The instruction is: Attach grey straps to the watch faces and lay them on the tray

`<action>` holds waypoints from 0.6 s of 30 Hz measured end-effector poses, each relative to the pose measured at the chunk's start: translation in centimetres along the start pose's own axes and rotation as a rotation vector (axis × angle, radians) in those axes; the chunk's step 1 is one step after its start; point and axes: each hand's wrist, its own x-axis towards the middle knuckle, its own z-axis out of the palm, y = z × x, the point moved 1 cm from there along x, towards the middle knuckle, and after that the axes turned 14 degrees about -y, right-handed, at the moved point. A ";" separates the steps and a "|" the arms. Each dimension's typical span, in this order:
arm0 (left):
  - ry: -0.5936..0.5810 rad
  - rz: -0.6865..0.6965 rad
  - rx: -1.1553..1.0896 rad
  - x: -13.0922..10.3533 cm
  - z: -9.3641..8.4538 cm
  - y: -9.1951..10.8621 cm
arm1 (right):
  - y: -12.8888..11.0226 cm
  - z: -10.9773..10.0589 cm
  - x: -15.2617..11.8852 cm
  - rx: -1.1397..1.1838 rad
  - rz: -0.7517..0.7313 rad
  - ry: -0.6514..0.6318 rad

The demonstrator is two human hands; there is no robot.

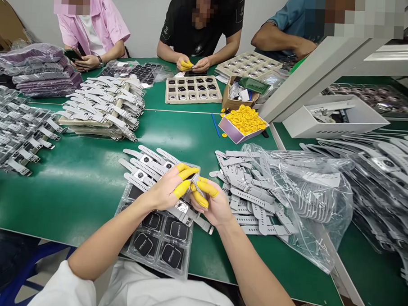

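While our two hands meet above the near edge of the green table [164, 124], the fingers of our left hand [167, 187] and right hand [213, 203] grasp one small grey piece [195, 184] between them. We grip it from both sides, thumbs and fingertips closed on it, and yellow cots [182, 188] cover several of our fingers. Much of the piece is hidden by our fingertips, so we cannot tell its full shape.

Below our hands lies a clear tray [184, 270] with dark squares [171, 256] in its compartments. Across its far part we have watches [140, 175] with pale straps, lying side by side at a slant; another strap, with a metal buckle end, pokes out below our right hand.

To our right, loose straps [256, 202] are heaped beside and partly inside a clear bag [327, 199]. Beyond them stand a box [238, 136] full of yellow cots and, near it, a blue stick [215, 125] on the table. To our left are stacks [103, 103] of strapped watches. Across from us, a person in black [202, 35] works with both hands behind a beige tray [193, 98], and a person in pink [94, 26] holds a phone [73, 55].
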 end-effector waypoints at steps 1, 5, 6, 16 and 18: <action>0.010 -0.016 0.046 0.0 0.0 0.1 | 0.0 -0.1 0.0 0.001 0.008 0.009; -0.014 -0.069 0.228 0.1 0.2 0.1 | 0.2 -0.4 0.0 -0.002 0.044 0.030; -0.031 -0.074 0.233 0.1 0.2 0.1 | 0.2 -0.4 0.0 -0.010 0.056 0.031; 0.052 -0.095 -0.220 -0.1 -0.4 -0.9 | -0.3 0.1 -0.1 -0.127 -0.010 0.073; 0.164 -0.111 -0.356 0.1 0.0 -1.0 | -0.3 0.1 0.0 -0.154 -0.012 0.087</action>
